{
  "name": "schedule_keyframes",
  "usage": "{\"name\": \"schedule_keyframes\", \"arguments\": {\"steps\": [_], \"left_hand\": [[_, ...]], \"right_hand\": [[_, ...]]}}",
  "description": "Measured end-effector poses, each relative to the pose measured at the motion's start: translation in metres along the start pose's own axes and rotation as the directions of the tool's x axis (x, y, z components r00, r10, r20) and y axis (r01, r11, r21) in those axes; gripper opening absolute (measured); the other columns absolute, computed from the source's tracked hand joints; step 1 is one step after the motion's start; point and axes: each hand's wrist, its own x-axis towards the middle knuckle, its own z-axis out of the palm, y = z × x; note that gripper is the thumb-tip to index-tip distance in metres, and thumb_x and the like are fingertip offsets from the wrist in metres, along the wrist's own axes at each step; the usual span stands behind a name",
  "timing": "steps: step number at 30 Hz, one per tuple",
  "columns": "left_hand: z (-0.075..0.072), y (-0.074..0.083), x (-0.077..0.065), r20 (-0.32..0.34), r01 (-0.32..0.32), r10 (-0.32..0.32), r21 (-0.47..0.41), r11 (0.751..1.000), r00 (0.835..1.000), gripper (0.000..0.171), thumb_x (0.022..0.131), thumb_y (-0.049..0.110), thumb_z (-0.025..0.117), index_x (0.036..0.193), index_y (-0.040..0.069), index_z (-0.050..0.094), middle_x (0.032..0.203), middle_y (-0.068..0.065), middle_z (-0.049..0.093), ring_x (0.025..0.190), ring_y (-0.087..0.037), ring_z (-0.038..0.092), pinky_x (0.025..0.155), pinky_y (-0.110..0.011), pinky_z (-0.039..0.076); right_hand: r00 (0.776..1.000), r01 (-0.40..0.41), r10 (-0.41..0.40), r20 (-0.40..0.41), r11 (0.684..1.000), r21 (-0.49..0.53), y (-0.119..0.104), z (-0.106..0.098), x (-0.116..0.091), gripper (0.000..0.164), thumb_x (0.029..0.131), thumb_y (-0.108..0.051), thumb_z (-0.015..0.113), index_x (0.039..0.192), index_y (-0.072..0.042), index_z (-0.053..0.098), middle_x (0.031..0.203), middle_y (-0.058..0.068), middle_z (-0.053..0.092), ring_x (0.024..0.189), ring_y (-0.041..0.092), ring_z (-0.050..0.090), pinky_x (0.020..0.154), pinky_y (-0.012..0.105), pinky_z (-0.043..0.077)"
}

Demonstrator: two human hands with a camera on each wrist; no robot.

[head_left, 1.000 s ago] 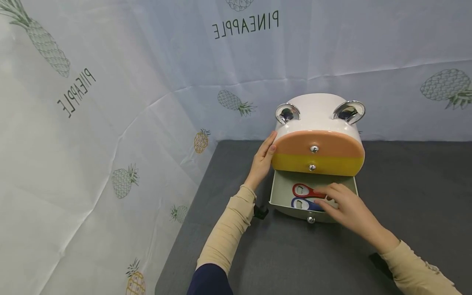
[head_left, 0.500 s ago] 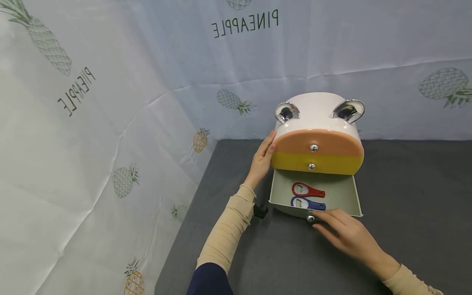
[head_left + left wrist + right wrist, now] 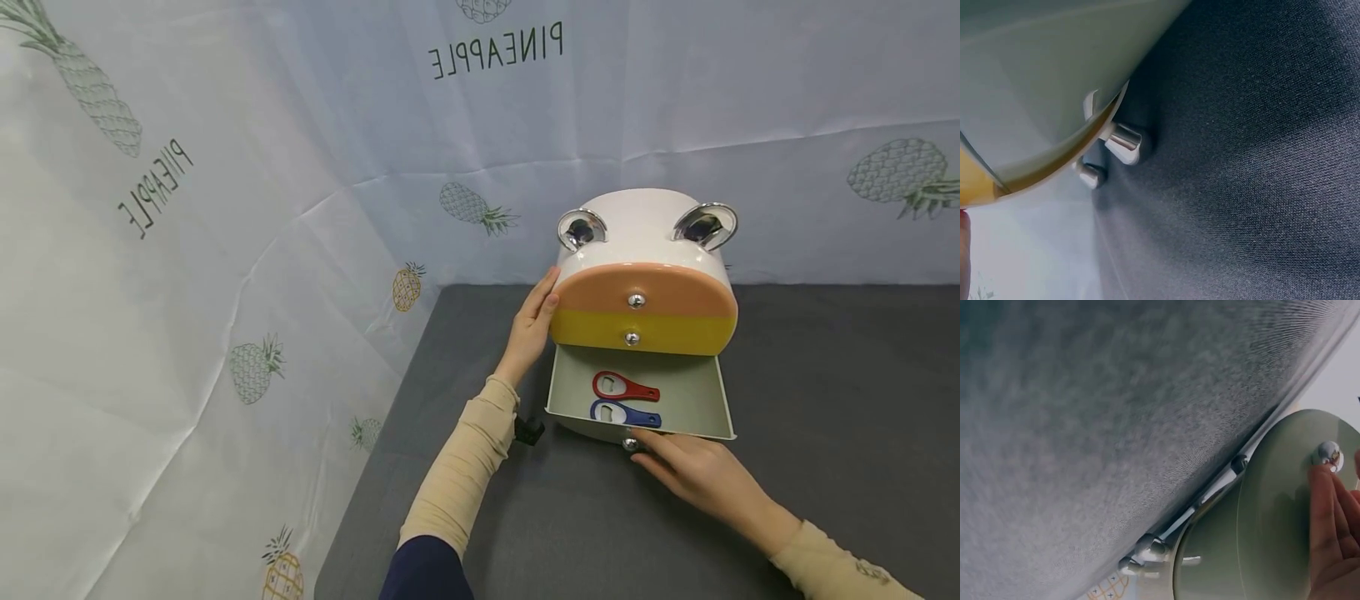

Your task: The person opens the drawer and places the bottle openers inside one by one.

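Note:
My left hand [image 3: 527,333] rests with extended fingers against the left side of a white frog-shaped drawer box [image 3: 637,221]. Its pale green bottom drawer [image 3: 693,396] is pulled out. Inside lie a red bottle opener [image 3: 641,392] and, nearer the front, a blue bottle opener [image 3: 640,418]. At the drawer's front, my right hand [image 3: 705,479] has its fairly straight fingertips at the round silver knob [image 3: 629,445]. The right wrist view shows a fingertip touching that knob [image 3: 1327,455], while the thumb at the frame's edge looks apart from it.
Above sit an orange drawer front [image 3: 682,292] and a yellow drawer front [image 3: 675,332], both pushed in, each with a silver knob. The box stands on a dark grey tabletop [image 3: 840,375]. A pineapple-print curtain [image 3: 337,108] hangs behind and to the left.
My right hand has come out of the drawer, from beside the two bottle openers, down to the front knob. The drawer stays out. The left hand has kept its place on the box.

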Motion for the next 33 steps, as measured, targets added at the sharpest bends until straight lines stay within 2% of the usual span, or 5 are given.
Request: {"name": "schedule_keyframes", "arguments": {"steps": [7,16,22,28,33], "left_hand": [[0.0,0.0,0.0,0.0,0.003,-0.003,0.003,1.0,1.0,0.046,0.101,0.024,0.037,0.147,0.018,0.032,0.155,0.001,0.027,0.144,-0.015,0.023,0.117,-0.031,0.024],[0.001,0.001,-0.001,-0.003,-0.003,0.003,-0.006,1.0,1.0,0.046,0.101,0.023,0.037,0.147,0.017,0.033,0.155,-0.001,0.027,0.144,-0.016,0.023,0.117,-0.031,0.024],[0.0,0.001,-0.001,-0.003,-0.001,0.001,-0.006,1.0,1.0,0.046,0.101,0.022,0.037,0.147,0.017,0.033,0.155,0.0,0.027,0.144,-0.016,0.023,0.117,-0.031,0.024],[0.0,0.001,-0.001,-0.001,-0.002,0.002,-0.011,1.0,1.0,0.046,0.101,0.022,0.037,0.147,0.017,0.032,0.155,0.0,0.027,0.144,-0.016,0.023,0.117,-0.033,0.024],[0.0,-0.001,-0.001,0.0,-0.013,0.013,-0.01,1.0,1.0,0.046,0.101,0.021,0.037,0.147,0.016,0.032,0.155,-0.001,0.026,0.144,-0.016,0.023,0.117,-0.031,0.025]], "right_hand": [[0.996,0.012,-0.014,0.083,1.0,0.023,0.002,0.005,0.0,0.046,0.101,-0.04,0.035,0.095,-0.009,0.068,0.075,-0.007,0.07,0.064,0.002,0.063,0.056,0.024,0.052],[0.996,0.017,-0.016,0.083,1.0,-0.001,0.005,0.01,0.0,0.05,0.102,-0.038,0.03,0.089,-0.008,0.067,0.074,-0.005,0.069,0.062,0.002,0.062,0.055,0.023,0.051],[0.997,-0.025,0.024,0.072,1.0,0.007,0.011,0.012,0.003,0.048,0.101,-0.039,0.032,0.09,-0.008,0.067,0.074,-0.004,0.068,0.063,0.005,0.062,0.056,0.025,0.051],[0.999,-0.021,0.021,0.05,1.0,0.002,0.02,0.017,0.009,0.046,0.101,-0.038,0.034,0.09,-0.007,0.066,0.074,-0.002,0.067,0.062,0.005,0.061,0.054,0.027,0.05],[0.999,-0.012,0.012,0.036,1.0,0.003,0.027,0.022,0.014,0.036,0.1,-0.033,0.043,0.091,-0.006,0.066,0.075,-0.001,0.068,0.061,0.008,0.062,0.053,0.027,0.051]]}}
